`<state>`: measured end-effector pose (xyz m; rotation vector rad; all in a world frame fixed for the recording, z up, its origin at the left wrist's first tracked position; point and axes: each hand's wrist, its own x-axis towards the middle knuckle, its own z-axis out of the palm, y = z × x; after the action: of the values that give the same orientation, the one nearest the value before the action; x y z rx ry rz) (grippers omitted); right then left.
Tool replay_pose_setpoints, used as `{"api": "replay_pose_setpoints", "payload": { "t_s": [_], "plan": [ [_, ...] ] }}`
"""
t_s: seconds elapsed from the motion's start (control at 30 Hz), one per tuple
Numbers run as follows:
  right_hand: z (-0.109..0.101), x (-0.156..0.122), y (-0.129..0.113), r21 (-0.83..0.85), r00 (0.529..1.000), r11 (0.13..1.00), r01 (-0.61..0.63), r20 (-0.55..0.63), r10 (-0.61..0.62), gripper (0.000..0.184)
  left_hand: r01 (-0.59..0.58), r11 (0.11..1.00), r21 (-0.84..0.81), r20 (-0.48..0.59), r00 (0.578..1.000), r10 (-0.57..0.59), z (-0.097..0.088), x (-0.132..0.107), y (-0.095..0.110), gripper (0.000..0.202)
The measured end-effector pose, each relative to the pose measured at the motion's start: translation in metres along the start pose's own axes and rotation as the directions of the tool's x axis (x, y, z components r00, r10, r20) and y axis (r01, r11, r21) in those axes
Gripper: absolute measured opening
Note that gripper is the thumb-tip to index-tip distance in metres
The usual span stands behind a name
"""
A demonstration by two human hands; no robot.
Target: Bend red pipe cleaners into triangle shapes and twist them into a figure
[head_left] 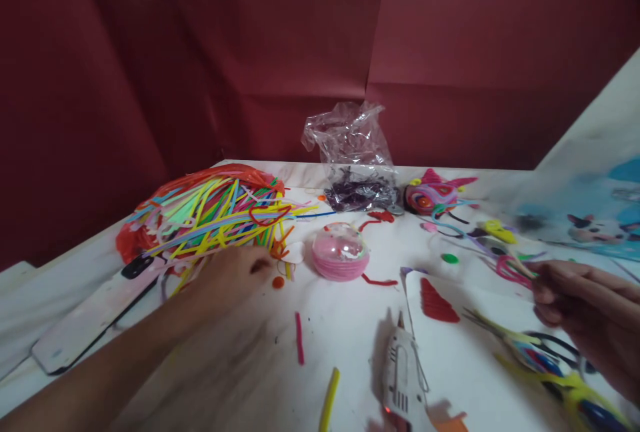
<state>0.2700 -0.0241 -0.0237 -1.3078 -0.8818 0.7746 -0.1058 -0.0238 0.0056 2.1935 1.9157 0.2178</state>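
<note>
My left hand is at the near edge of a heap of bendy coloured craft strips in a red bag. Its fingers are curled beside an orange strip piece; what they pinch, if anything, is hidden. At the right, my right hand pinches a few thin strips, pink and pale, between thumb and fingers. Between the hands sits a clear dome with pink strips wound round its lower half. Red strip pieces stick out from its side.
A glue gun and yellow-handled scissors lie in front, near a red wound piece on white card. A phone lies left. Behind are a clear plastic bag and a decorated pink figure. Loose strips lie about.
</note>
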Motion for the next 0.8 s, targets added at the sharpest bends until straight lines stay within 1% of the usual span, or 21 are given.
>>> {"api": "replay_pose_setpoints", "payload": {
  "t_s": [0.03,0.07,0.1,0.13,0.17,0.2,0.23,0.27,0.3,0.37,0.4,0.43,0.5,0.53,0.6,0.63,0.67,0.7,0.73,0.77,0.8],
  "plan": [
    [0.001,-0.005,-0.002,0.032,0.998,0.998,-0.054,0.043,0.053,0.036,-0.136,0.983,-0.121,0.063,0.988,0.144,0.006,-0.002,0.021,0.024],
    [0.000,-0.008,-0.003,0.060,0.996,0.995,-0.077,0.051,0.074,0.036,-0.270,0.935,-0.231,0.112,0.947,0.301,0.015,-0.002,0.042,0.023],
    [0.000,-0.011,-0.004,0.064,0.993,0.993,-0.096,0.070,0.092,0.035,-0.394,0.873,-0.289,0.122,0.889,0.442,0.025,-0.001,0.062,0.024],
    [0.000,-0.013,-0.005,0.065,0.991,0.992,-0.105,0.090,0.099,0.031,-0.503,0.817,-0.282,0.090,0.834,0.544,0.036,0.003,0.079,0.026],
    [0.000,-0.014,-0.006,0.062,0.987,0.991,-0.118,0.120,0.110,0.028,-0.563,0.790,-0.243,0.078,0.801,0.594,0.048,0.008,0.094,0.028],
    [0.001,-0.014,-0.007,0.059,0.981,0.990,-0.128,0.154,0.118,0.026,-0.587,0.787,-0.192,0.083,0.789,0.609,0.058,0.015,0.105,0.031],
    [0.001,-0.014,-0.008,0.060,0.977,0.990,-0.132,0.177,0.119,0.023,-0.583,0.801,-0.134,0.091,0.798,0.596,0.068,0.024,0.112,0.034],
    [0.002,-0.015,-0.009,0.059,0.973,0.990,-0.130,0.200,0.115,0.022,-0.516,0.851,-0.096,0.067,0.850,0.523,0.076,0.034,0.116,0.036],
    [0.002,-0.015,-0.009,0.060,0.970,0.991,-0.124,0.219,0.108,0.020,-0.484,0.871,-0.087,0.051,0.871,0.489,0.082,0.044,0.118,0.034],
    [0.002,-0.015,-0.008,0.053,0.965,0.993,-0.106,0.248,0.090,0.020,-0.455,0.885,-0.095,0.014,0.889,0.458,0.088,0.062,0.115,0.028],
    [0.002,-0.014,-0.007,0.050,0.961,0.993,-0.103,0.262,0.087,0.020,-0.441,0.891,-0.107,-0.007,0.897,0.443,0.087,0.069,0.113,0.026],
    [0.002,-0.014,-0.005,0.047,0.957,0.993,-0.106,0.276,0.089,0.021,-0.427,0.895,-0.127,-0.027,0.904,0.427,0.085,0.075,0.111,0.022],
    [0.001,-0.011,-0.001,0.042,0.952,0.993,-0.106,0.293,0.089,0.023,-0.413,0.892,-0.185,-0.096,0.911,0.402,0.073,0.081,0.109,0.014],
    [0.001,-0.010,0.001,0.033,0.951,0.995,-0.098,0.298,0.083,0.024,-0.409,0.886,-0.220,-0.138,0.912,0.387,0.064,0.082,0.110,0.012],
    [0.002,-0.010,0.003,-0.004,0.959,0.999,-0.042,0.281,0.041,0.025,-0.409,0.863,-0.297,-0.237,0.907,0.348,0.041,0.080,0.117,0.014],
    [0.003,-0.012,0.002,-0.039,0.966,0.999,0.006,0.258,0.005,0.025,-0.418,0.826,-0.378,-0.309,0.898,0.314,0.028,0.077,0.122,0.016],
    [0.005,-0.014,0.000,-0.085,0.972,0.994,0.068,0.231,-0.047,0.025,-0.420,0.655,-0.628,-0.397,0.897,0.194,0.017,0.073,0.128,0.012],
    [0.007,-0.019,-0.003,-0.140,0.973,0.979,0.147,0.198,-0.118,0.025,-0.395,0.447,-0.803,-0.382,0.916,0.124,0.007,0.069,0.134,0.009],
    [0.010,-0.025,-0.007,-0.210,0.964,0.948,0.241,0.163,-0.209,0.026,-0.349,0.256,-0.901,-0.333,0.937,0.107,-0.001,0.064,0.140,0.008],
    [0.014,-0.031,-0.011,-0.267,0.932,0.895,0.357,0.166,-0.322,0.028,-0.282,0.099,-0.954,-0.271,0.956,0.107,-0.006,0.059,0.146,0.008],
    [0.018,-0.038,-0.016,-0.324,0.868,0.805,0.497,0.177,-0.465,0.033,-0.190,-0.007,-0.982,-0.190,0.974,0.125,-0.008,0.054,0.152,0.007]
  ]
}}
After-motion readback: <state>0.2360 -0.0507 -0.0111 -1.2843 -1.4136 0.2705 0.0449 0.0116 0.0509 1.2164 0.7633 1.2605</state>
